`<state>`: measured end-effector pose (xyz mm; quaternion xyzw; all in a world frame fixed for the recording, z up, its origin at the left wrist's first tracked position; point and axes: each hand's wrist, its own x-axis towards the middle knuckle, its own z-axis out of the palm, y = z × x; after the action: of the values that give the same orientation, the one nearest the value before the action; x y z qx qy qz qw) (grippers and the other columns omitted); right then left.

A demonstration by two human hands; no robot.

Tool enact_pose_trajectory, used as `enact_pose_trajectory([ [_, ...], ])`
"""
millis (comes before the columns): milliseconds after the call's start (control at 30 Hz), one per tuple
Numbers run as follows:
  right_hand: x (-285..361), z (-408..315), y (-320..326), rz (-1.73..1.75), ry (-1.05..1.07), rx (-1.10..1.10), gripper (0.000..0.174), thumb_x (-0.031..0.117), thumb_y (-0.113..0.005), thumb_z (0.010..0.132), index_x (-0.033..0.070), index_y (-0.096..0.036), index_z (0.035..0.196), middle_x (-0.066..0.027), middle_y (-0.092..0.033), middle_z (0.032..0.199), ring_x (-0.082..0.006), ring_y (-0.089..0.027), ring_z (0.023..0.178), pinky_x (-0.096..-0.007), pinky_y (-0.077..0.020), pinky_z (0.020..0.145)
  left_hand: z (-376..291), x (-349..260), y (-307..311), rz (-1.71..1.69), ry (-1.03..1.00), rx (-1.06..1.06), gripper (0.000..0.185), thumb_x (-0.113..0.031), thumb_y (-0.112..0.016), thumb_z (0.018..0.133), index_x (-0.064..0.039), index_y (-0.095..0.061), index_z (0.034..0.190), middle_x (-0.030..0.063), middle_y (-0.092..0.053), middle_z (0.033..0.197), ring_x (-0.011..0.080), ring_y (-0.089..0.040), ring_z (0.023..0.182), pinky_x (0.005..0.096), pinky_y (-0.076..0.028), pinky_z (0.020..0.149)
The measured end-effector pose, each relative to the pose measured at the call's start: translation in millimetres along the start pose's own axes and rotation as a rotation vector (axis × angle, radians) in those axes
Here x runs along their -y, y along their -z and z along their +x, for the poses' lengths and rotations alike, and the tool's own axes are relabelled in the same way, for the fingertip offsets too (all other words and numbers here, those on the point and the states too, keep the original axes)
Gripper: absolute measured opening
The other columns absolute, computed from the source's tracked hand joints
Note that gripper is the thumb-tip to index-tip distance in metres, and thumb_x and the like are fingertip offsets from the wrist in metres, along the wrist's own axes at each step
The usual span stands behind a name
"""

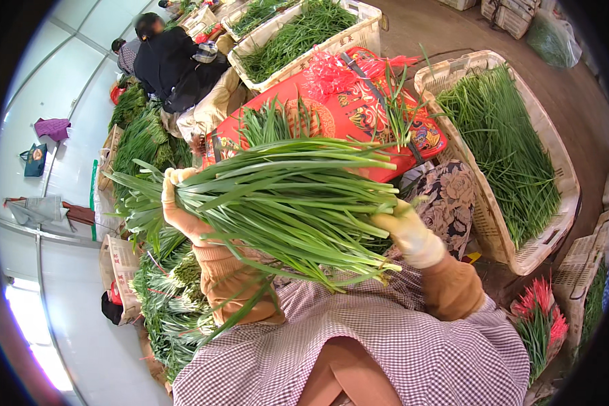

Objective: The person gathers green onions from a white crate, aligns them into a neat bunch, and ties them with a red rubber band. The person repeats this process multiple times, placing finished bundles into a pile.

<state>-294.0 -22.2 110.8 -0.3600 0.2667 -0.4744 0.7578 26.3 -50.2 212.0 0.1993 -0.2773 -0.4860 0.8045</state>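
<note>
A large loose bunch of garlic chives (289,203) lies crosswise before me, leaf tips to the left and pale cut stems to the right. Around its leafy part my left hand (178,195), in a pale glove, is closed. My right hand (408,231), gloved and slightly blurred, is at the stem ends; its fingers are partly hidden, so its hold is unclear. Beyond the bunch stands a red patterned board or case (289,91) with a dark strap. On it are a smaller heap of chives (269,124), a few loose stalks (398,114) and a bundle of red-pink ties (330,71).
A plastic crate of chives (497,147) stands at the right, another crate (304,38) at the back. Bundled chives (175,304) are piled at my left beside a crate (124,269). A co-worker in dark clothing (175,66) sits at the back left.
</note>
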Motion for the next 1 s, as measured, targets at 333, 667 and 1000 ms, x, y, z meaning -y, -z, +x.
enact_pose_trajectory([
  [333, -20.1, -2.9, -3.2, -0.138, 0.038, 0.196, 0.037, 0.009, -0.059, 0.088, 0.000, -0.054, 0.123, -0.0104, -0.060, 0.119, -0.0179, -0.054, 0.110, -0.0337, -0.0421, 0.097, -5.0, -7.5, 1.4, 0.079, -0.037, -0.035, 0.013, -0.018, -0.053, 0.090, -0.014, -0.051, 0.079, -0.0017, -0.055, 0.074, 0.0127, -0.053, 0.071, 0.0338, -0.046, 0.073],
  [667, -18.8, 6.7, -1.8, 0.095, -0.111, 0.146, 0.034, 0.027, -0.050, 0.096, 0.001, -0.054, 0.118, -0.0015, -0.061, 0.097, -0.0118, -0.055, 0.088, -0.0273, -0.0439, 0.077, -3.1, -15.4, 8.1, 0.020, -0.100, 0.074, 0.012, -0.016, -0.053, 0.091, -0.013, -0.047, 0.080, -0.0047, -0.045, 0.074, 0.0105, -0.046, 0.072, 0.0317, -0.041, 0.075],
  [1000, -1.9, 18.0, -1.1, -0.002, -0.094, -0.069, 0.058, 0.053, -0.042, 0.095, 0.002, -0.054, 0.118, -0.0085, -0.062, 0.099, -0.0118, -0.054, 0.075, -0.0262, -0.0454, 0.067, -8.3, -30.1, 8.4, -0.166, -0.112, 0.380, 0.010, -0.011, -0.043, 0.094, -0.012, -0.042, 0.084, -0.0042, -0.038, 0.073, 0.0118, -0.042, 0.071, 0.0386, -0.038, 0.088],
])
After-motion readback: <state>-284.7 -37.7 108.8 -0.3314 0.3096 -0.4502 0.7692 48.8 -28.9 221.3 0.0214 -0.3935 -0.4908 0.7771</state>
